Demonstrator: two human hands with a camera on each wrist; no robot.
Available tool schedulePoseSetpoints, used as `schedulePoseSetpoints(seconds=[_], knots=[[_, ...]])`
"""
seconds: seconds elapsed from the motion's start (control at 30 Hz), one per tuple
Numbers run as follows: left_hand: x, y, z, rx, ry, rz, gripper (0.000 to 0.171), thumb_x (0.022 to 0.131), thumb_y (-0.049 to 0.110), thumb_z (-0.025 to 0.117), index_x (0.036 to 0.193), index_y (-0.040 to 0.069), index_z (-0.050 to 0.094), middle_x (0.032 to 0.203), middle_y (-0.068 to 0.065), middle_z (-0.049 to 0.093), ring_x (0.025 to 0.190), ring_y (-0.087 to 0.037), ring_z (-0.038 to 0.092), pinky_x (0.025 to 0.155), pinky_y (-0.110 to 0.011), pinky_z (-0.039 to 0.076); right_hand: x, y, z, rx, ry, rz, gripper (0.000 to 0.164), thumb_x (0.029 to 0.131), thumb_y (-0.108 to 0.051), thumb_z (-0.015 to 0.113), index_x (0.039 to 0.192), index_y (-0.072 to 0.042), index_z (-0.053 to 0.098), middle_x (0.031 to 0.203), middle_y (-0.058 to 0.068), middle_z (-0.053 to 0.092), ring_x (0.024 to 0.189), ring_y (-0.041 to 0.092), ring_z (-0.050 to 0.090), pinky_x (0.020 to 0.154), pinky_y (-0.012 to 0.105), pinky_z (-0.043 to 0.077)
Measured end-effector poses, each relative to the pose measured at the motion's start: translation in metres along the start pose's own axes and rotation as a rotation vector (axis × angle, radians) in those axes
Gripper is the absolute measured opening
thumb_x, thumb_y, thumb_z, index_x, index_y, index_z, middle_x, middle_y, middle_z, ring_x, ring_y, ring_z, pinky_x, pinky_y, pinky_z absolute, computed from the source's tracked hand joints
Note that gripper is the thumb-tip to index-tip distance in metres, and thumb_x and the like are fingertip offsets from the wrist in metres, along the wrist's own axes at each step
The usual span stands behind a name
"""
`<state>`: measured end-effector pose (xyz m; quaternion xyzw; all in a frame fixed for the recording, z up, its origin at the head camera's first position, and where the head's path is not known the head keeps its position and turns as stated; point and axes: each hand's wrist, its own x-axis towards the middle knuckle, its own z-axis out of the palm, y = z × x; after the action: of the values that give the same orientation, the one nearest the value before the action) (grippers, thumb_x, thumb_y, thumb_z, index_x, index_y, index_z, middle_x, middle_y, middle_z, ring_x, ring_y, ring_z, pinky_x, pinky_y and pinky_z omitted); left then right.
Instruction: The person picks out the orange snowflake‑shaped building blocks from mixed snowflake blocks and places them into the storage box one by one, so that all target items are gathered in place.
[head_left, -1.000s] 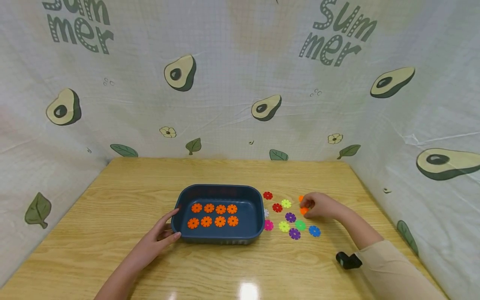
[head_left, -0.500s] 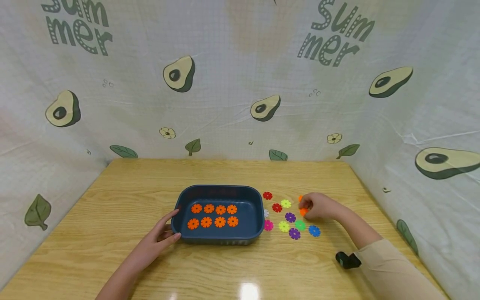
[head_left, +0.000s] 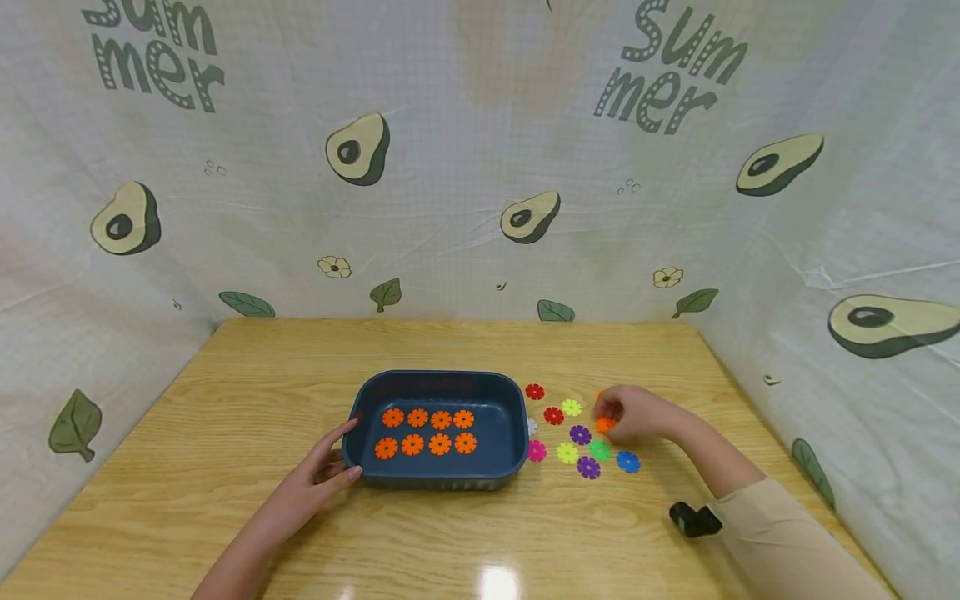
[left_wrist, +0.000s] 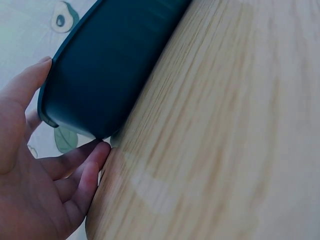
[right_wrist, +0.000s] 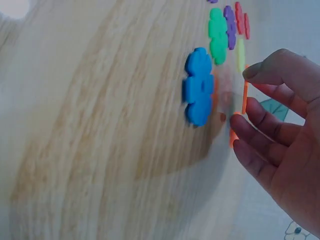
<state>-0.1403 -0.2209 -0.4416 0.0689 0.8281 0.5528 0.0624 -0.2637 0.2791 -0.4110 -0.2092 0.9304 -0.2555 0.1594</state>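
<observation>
A dark blue rectangular tub [head_left: 435,480] sits on the table, with two rows of orange notched plastic discs [head_left: 439,444] lying flat inside. My left hand [head_left: 318,475] grips its left end, thumb at the front corner; in the left wrist view, curled fingers [left_wrist: 82,185] touch near its base. To the right of the tub, my right hand [head_left: 637,412] pinches an orange notched disc [right_wrist: 245,95] between thumb and fingertips, just off the table. Another orange disc [head_left: 598,395] shows partly behind that hand. Near it lie a green disc [head_left: 599,450] and a blue disc [head_left: 628,462].
Between tub and right hand lie red [head_left: 553,416], yellow [head_left: 567,453], purple [head_left: 581,435] and pink [head_left: 536,451] discs, plus a white disc [head_left: 532,427] partly hidden by the tub. A printed curtain [head_left: 450,167] surrounds the wooden table [head_left: 420,550] on the back and sides.
The orange disc at my right fingertips has shifted and tilted very slightly as the fingers close on it. The left hand, the tub and the other discs stay put.
</observation>
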Motion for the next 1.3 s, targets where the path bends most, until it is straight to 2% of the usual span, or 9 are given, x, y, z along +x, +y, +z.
schedulePoseSetpoints(seconds=[0.27,0.53,0.67,0.93,1.3], knots=[[0.000,0.001,0.000,0.003,0.004,-0.004,0.069,0.095,0.022,0.066,0.153,0.021,0.030,0.130,-0.022,0.053,0.113,-0.031,0.059,0.085,-0.025,0.048,-0.001,-0.021,-0.007,-0.006,0.006,-0.111,0.026,0.069,-0.001,0.076,0.091,-0.010,0.064,0.084,0.000,0.056,0.078,0.020,0.050,0.068,0.033,0.047],[-0.001,-0.001,0.000,-0.018,-0.001,-0.001,0.069,0.095,0.020,0.066,0.153,0.020,0.029,0.132,-0.024,0.052,0.115,-0.034,0.058,0.084,-0.023,0.048,-0.003,-0.050,-0.011,-0.013,-0.007,-0.181,0.028,0.072,0.000,0.077,0.096,-0.009,0.065,0.091,0.001,0.056,0.081,0.022,0.053,0.071,0.030,0.050],[-0.001,-0.002,0.001,-0.023,-0.004,-0.003,0.069,0.095,0.020,0.066,0.153,0.020,0.030,0.133,-0.025,0.051,0.116,-0.035,0.057,0.084,-0.023,0.048,-0.004,-0.063,-0.013,-0.008,-0.031,-0.218,0.029,0.072,0.002,0.073,0.099,-0.006,0.066,0.095,0.000,0.057,0.083,0.020,0.055,0.076,0.034,0.052],[0.000,-0.001,0.001,-0.035,-0.009,0.007,0.069,0.095,0.020,0.066,0.153,0.019,0.029,0.133,-0.025,0.050,0.116,-0.035,0.057,0.084,-0.024,0.048,-0.001,-0.085,-0.015,-0.045,-0.065,-0.271,0.031,0.075,0.000,0.070,0.104,-0.013,0.071,0.098,-0.002,0.056,0.084,0.019,0.055,0.082,0.046,0.051],[0.000,-0.002,0.001,-0.026,-0.002,0.011,0.069,0.095,0.020,0.066,0.153,0.020,0.030,0.133,-0.025,0.051,0.115,-0.035,0.058,0.084,-0.024,0.048,0.006,-0.114,-0.020,-0.096,-0.095,-0.358,0.031,0.078,0.001,0.070,0.107,-0.010,0.071,0.097,-0.002,0.055,0.086,0.015,0.057,0.080,0.034,0.052]])
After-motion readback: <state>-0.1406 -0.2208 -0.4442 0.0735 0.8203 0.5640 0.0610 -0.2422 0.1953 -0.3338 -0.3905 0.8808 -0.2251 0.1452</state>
